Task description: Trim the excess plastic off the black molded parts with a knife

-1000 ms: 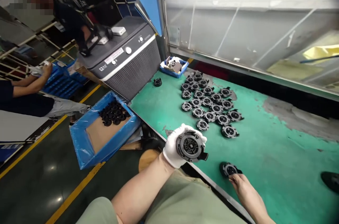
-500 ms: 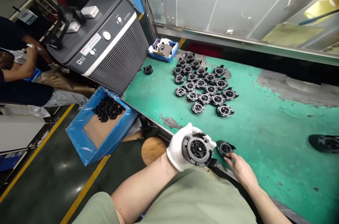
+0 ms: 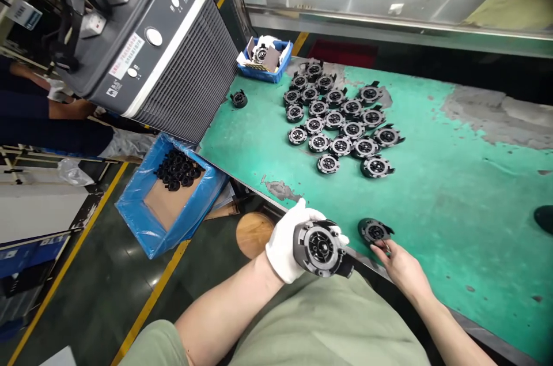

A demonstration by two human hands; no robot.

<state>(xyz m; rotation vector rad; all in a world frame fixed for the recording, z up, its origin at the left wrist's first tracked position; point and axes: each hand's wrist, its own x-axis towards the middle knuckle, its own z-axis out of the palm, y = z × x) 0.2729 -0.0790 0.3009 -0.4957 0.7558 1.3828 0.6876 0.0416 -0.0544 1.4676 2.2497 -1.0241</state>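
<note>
My left hand point(image 3: 285, 242), in a white glove, is closed around a round black plastic part point(image 3: 320, 248) with a ribbed centre, held up at the table's near edge. My bare right hand point(image 3: 400, 265) pinches a smaller black round part point(image 3: 375, 231) that lies on the green table point(image 3: 453, 181) just right of it. Further back, several similar black parts point(image 3: 341, 121) lie grouped in rows. One stray part point(image 3: 239, 99) sits alone near the left edge.
A grey machine point(image 3: 151, 49) stands left of the table. A blue-lined carton point(image 3: 170, 196) holding black parts sits on the floor below. A small blue tray point(image 3: 262, 60) rests at the table's far corner. Another person's arm point(image 3: 64, 109) shows at left. A wooden stool point(image 3: 253, 233) is underneath.
The view has tilted down and shifted. My right hand stays on the small part at the near edge; my left hand keeps holding the large part.
</note>
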